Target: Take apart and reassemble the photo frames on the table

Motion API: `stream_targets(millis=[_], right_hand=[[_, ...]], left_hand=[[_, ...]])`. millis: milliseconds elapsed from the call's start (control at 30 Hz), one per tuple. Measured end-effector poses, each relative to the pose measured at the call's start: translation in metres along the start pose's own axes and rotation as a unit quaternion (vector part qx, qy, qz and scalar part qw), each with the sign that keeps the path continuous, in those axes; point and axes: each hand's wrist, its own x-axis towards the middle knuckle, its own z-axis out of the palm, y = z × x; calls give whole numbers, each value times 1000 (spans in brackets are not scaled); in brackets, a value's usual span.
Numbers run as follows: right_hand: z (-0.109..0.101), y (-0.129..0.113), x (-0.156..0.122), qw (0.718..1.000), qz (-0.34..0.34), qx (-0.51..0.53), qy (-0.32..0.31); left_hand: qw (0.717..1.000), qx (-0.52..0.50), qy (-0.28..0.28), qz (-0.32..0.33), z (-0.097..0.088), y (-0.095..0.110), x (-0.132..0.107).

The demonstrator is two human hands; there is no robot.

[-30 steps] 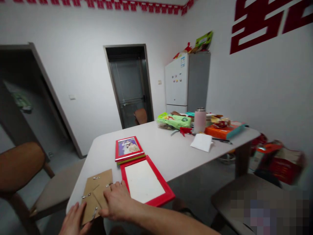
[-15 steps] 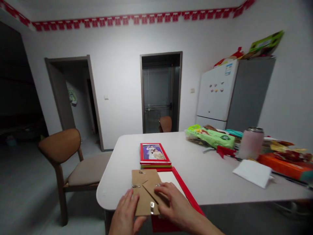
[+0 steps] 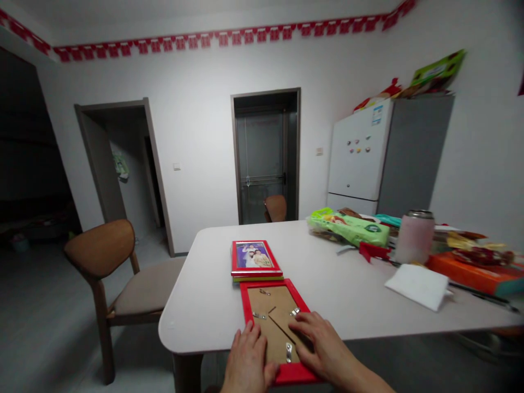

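Observation:
A red picture frame (image 3: 246, 297) lies face down at the near edge of the white table (image 3: 327, 284). A brown cardboard backing board (image 3: 271, 322) with small metal clips sits inside it. My left hand (image 3: 248, 365) rests flat on the board's near left corner, fingers stretched out. My right hand (image 3: 323, 349) lies flat on the board's right side, fingers spread. Just beyond the frame is a small stack of frames (image 3: 254, 260), the top one red with a photo facing up.
A wooden chair (image 3: 123, 273) stands left of the table. At the table's right are a green packet (image 3: 352, 228), a pink flask (image 3: 413, 237), a folded white paper (image 3: 417, 285), an orange box (image 3: 478, 273) and snacks. A white fridge (image 3: 364, 155) and two open doorways are behind.
The backing board was carried from beside the red frame into it. Both hands moved with it and now press on it. The camera view swung left.

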Motion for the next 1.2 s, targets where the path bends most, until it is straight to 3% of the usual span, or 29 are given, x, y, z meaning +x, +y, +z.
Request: stream_targets(millis=[200, 333, 700, 1200], right_hand=[[-5, 7, 5, 1000, -2, -5, 15], [-6, 15, 16, 998, 27, -39, 32], [-2, 20, 27, 998, 11, -58, 10], [-5, 23, 20, 999, -18, -36, -23]], left_hand=[[996, -40, -1, 79, 5, -6, -7], [995, -39, 1, 97, 7, -8, -9], [990, 6, 80, 115, 13, -10, -8], [993, 11, 63, 102, 10, -7, -9]])
